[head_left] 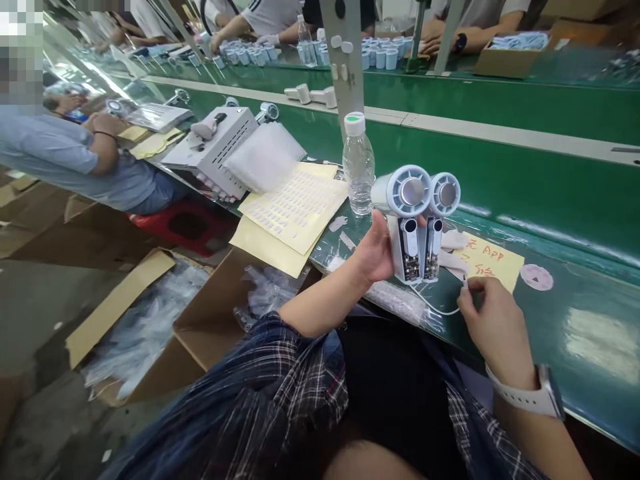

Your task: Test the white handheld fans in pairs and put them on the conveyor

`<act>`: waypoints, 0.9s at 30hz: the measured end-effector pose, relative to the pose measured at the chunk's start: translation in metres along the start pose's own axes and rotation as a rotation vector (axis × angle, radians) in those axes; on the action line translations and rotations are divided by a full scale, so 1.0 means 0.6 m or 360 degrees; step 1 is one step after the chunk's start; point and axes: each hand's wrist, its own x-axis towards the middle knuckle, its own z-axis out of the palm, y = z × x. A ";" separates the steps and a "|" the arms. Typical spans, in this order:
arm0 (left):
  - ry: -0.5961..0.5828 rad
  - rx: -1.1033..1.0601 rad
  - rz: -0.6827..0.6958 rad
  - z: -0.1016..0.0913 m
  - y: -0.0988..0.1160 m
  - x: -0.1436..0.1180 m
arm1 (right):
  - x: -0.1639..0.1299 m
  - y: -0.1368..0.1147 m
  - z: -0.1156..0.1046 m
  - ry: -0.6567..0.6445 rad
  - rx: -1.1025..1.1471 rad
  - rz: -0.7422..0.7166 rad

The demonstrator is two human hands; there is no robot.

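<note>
My left hand (377,253) is wrapped round two light-blue handheld fans held side by side and upright. The nearer handheld fan (407,193) and the handheld fan beside it (444,195) both have round heads with silver centres. Their handles stand uncovered at the front, showing circuit boards. From below the handles a thin white cable (440,311) curves right to my right hand (493,313). That hand pinches the small plug end of the cable between thumb and fingers. Behind it lie a yellow paper (493,257) with red handwriting and pale cloth pieces (454,261).
A clear water bottle (359,167) stands left of the fans, beside yellow sheets of small stickers (295,207). Further left is a white metal box (220,143). Open cartons (200,333) with plastic bags stand on the floor. A metal post (345,73) rises behind. Co-workers sit across and at left.
</note>
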 end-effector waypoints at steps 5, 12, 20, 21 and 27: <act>0.0031 0.0117 0.0215 0.001 -0.001 0.010 | -0.025 -0.071 -0.002 -0.0663 0.1145 0.0179; 0.0167 0.0037 0.0154 0.007 -0.006 0.000 | 0.004 -0.131 0.011 -0.0558 0.1159 -0.0178; 0.0158 0.0152 0.0269 -0.004 -0.006 -0.005 | -0.009 -0.140 0.023 -0.0420 0.1176 -0.0162; 0.0148 0.0141 0.0302 -0.006 -0.009 -0.004 | -0.013 -0.140 0.027 -0.0419 0.1239 -0.0101; 0.0191 0.0253 0.0406 -0.015 -0.027 0.000 | -0.023 -0.150 0.039 -0.0510 0.1593 0.0048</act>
